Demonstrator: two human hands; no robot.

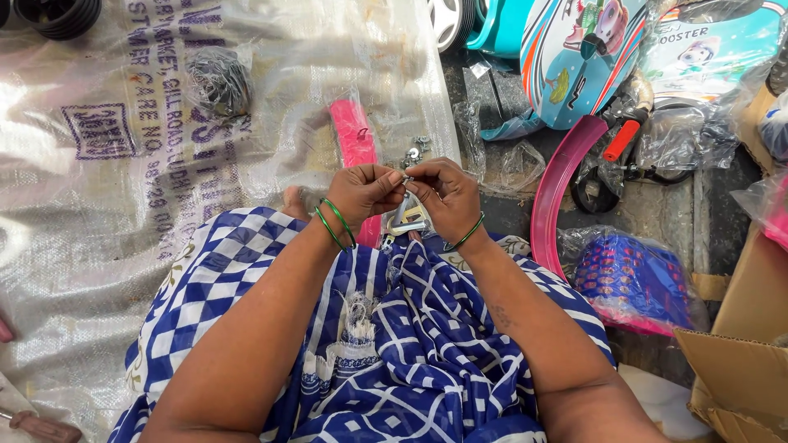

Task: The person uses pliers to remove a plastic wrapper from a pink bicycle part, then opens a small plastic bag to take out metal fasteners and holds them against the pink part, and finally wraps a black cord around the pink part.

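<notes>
Both hands meet at centre over the lap. The left hand (365, 193) and right hand (443, 195) pinch a small metal bracket (408, 217) between them — fingers clenched on its top end. A pink strip (355, 135) lies at 12 o'clock on the sack (123, 164) — loose bolts (414, 152) just beside it.

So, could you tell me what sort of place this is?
Probably a floor workspace for assembling children's ride-on toys or small cycles: a woven sack sheet, pink mudguards, bagged parts, and both hands fitting a metal bracket.
</notes>
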